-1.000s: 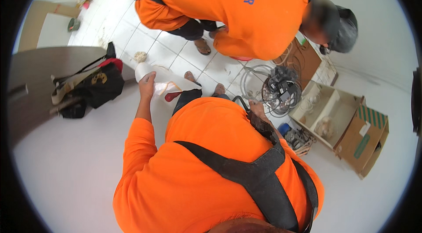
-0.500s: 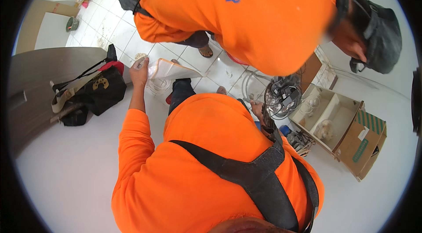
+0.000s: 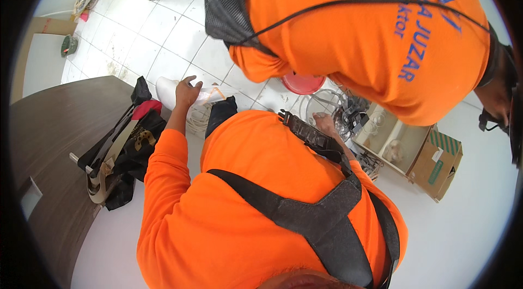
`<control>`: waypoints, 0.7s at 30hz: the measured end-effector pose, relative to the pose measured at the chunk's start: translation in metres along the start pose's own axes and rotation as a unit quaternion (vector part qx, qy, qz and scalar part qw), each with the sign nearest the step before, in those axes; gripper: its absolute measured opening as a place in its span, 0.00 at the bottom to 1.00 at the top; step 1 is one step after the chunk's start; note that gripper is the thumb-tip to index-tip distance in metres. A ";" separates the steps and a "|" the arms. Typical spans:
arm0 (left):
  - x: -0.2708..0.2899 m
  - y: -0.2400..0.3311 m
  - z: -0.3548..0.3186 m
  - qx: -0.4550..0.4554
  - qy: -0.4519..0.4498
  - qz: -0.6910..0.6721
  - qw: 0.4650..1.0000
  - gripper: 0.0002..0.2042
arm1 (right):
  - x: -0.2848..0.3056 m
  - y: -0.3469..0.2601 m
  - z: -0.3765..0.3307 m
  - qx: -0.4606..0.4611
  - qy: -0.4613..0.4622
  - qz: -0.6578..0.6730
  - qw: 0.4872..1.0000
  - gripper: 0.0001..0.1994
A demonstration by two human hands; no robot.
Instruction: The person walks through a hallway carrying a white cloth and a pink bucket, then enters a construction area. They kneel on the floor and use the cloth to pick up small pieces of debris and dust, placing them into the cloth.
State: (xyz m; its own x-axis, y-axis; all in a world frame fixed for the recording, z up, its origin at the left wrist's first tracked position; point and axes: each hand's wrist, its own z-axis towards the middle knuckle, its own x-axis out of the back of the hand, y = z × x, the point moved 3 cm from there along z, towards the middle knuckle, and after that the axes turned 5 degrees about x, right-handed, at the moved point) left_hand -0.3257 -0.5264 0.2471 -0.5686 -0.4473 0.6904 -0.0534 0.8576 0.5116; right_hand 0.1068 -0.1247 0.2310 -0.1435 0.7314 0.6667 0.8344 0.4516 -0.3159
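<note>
My left hand [image 3: 187, 94] is closed on a white plastic sack [image 3: 166, 91] with an orange edge. The sack is bunched on both sides of the fingers, above the tiled floor. Beneath it lies a coil of pale cable [image 3: 199, 120]. On the other side of my body, my right hand [image 3: 325, 124] is low beside loops of grey cable [image 3: 316, 98]. Its fingers are small in the picture, and whether they grip the cable does not show. Beyond that hand is a pile of dark cables and black adapters [image 3: 353, 117].
A co-worker in an orange shirt [image 3: 359, 27] bends over at the right, near a red round bucket [image 3: 303, 83]. A pale compartment box [image 3: 389, 142] and a cardboard carton [image 3: 437, 163] stand right. Bags [image 3: 136, 147] hang by a brown panel [image 3: 60, 125] at left.
The sack, stretched out before, is now bunched around my left hand, which has moved slightly right. The co-worker has shifted right, uncovering more of the red bucket. My right hand has moved slightly up.
</note>
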 end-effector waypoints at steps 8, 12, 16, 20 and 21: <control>-0.026 -0.012 -0.030 0.041 0.022 -0.044 0.998 0.25 | 0.014 -0.016 -0.015 -0.017 0.001 0.013 1.000 0.23; -0.056 -0.015 -0.070 0.026 0.020 -0.035 0.999 0.26 | -0.001 0.025 -0.006 -0.009 0.018 0.069 0.997 0.22; -0.103 -0.022 -0.113 0.085 -0.017 -0.067 0.994 0.26 | -0.020 0.075 0.004 -0.009 -0.003 0.116 0.993 0.22; -0.140 -0.014 -0.156 0.091 -0.062 -0.091 0.990 0.27 | -0.027 0.099 0.000 -0.023 -0.019 0.133 0.991 0.22; -0.145 -0.009 -0.164 0.083 -0.071 -0.078 0.991 0.28 | -0.025 0.100 -0.002 -0.036 -0.026 0.132 0.990 0.22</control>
State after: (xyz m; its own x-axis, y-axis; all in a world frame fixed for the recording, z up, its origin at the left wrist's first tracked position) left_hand -0.1079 -0.5112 0.2265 -0.6524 -0.5474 0.5242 -0.2768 0.8160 0.5075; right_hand 0.1948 -0.0984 0.1840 0.0588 0.8451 0.5313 0.8821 0.2052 -0.4240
